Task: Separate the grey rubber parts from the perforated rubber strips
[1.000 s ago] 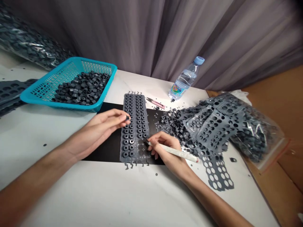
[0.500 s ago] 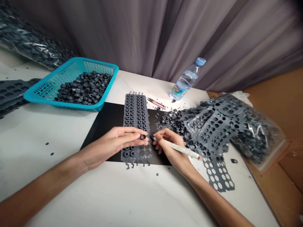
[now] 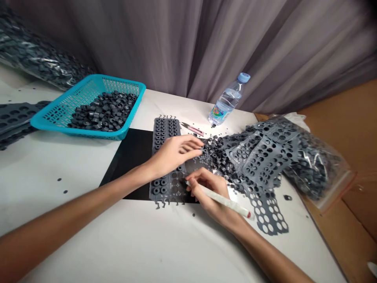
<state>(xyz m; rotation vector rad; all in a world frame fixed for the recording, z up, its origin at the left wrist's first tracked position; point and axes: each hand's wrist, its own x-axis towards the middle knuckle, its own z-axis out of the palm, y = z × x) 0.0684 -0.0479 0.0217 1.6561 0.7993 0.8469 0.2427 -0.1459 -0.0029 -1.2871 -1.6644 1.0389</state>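
Note:
My right hand [image 3: 207, 186] grips a white pen-like tool [image 3: 226, 201] with a red end, its tip by the lower right of the moulded grey rubber sheet [image 3: 167, 131]. That sheet stands in rows of small ring-shaped parts, with bare round holes at its lower right. My left hand [image 3: 182, 151] reaches across the sheet, fingers apart, close to the pile of loose dark rings [image 3: 219, 151]. No ring shows in its fingers. Below the sheet lies a black mat [image 3: 129, 153].
A blue basket [image 3: 126, 131] of dark rings stands at the left. Pink-handled snips [image 3: 193, 129] and a water bottle [image 3: 226, 103] are at the back. Punched sheets [image 3: 262, 153] and a clear bag [image 3: 326, 177] lie right; another filled bag [image 3: 44, 63] sits back left.
My left hand has moved right and away from me to the loose pile, and the dark ring it held is gone from its fingers. My right hand has shifted slightly left and nearer me.

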